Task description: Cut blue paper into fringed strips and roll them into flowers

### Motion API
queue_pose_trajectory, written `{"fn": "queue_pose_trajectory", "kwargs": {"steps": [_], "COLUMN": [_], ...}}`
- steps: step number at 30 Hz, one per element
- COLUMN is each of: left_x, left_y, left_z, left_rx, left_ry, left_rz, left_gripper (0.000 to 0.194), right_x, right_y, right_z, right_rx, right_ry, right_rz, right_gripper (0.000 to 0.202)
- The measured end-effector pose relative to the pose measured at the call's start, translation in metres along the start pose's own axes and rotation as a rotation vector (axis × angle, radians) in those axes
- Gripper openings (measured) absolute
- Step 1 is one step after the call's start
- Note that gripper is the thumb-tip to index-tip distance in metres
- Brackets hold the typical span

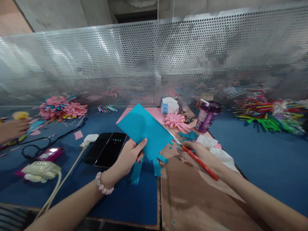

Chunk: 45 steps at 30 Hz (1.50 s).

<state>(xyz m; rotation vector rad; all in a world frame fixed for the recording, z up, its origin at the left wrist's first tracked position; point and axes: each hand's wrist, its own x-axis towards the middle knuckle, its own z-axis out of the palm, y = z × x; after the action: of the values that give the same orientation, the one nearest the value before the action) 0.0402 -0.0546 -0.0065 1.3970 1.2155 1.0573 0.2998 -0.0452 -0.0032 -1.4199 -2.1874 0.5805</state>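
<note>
My left hand (133, 150) pinches a blue sheet of paper (146, 128) near its lower left side, thumb lying on top. Strips with jagged ends hang from the lower part of the sheet. In my right hand (199, 155) is a pair of scissors with red handles (201, 163), fingers wrapped at the grips. The blades point up and left and lie along the sheet's upper right edge; I cannot tell whether they bite into it. Small blue scraps (189, 136) lie on the table just beyond the scissors.
A pink paper flower (175, 119), tissue pack (169, 106) and purple cup (208, 117) with a straw stand behind. Two phones (110, 150) and a power strip (42, 170) with cables lie left. Colourful craft piles flank both sides. Another person's hand (14, 130) is at far left.
</note>
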Motion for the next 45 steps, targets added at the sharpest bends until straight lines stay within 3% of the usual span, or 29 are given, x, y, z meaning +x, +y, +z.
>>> {"fn": "queue_pose_trajectory", "kwargs": {"steps": [12, 45], "left_x": [0.002, 0.000], "left_y": [-0.002, 0.004], "left_z": [-0.001, 0.002], "left_rx": [0.102, 0.107], "left_ry": [0.002, 0.067], "left_rz": [0.022, 0.004], "left_gripper": [0.066, 0.061], "right_x": [0.000, -0.002], "right_y": [-0.004, 0.009], "right_z": [-0.001, 0.011], "right_rx": [-0.118, -0.073], "right_ry": [0.027, 0.103], "right_rz": [-0.007, -0.119], "right_gripper": [0.036, 0.020]}}
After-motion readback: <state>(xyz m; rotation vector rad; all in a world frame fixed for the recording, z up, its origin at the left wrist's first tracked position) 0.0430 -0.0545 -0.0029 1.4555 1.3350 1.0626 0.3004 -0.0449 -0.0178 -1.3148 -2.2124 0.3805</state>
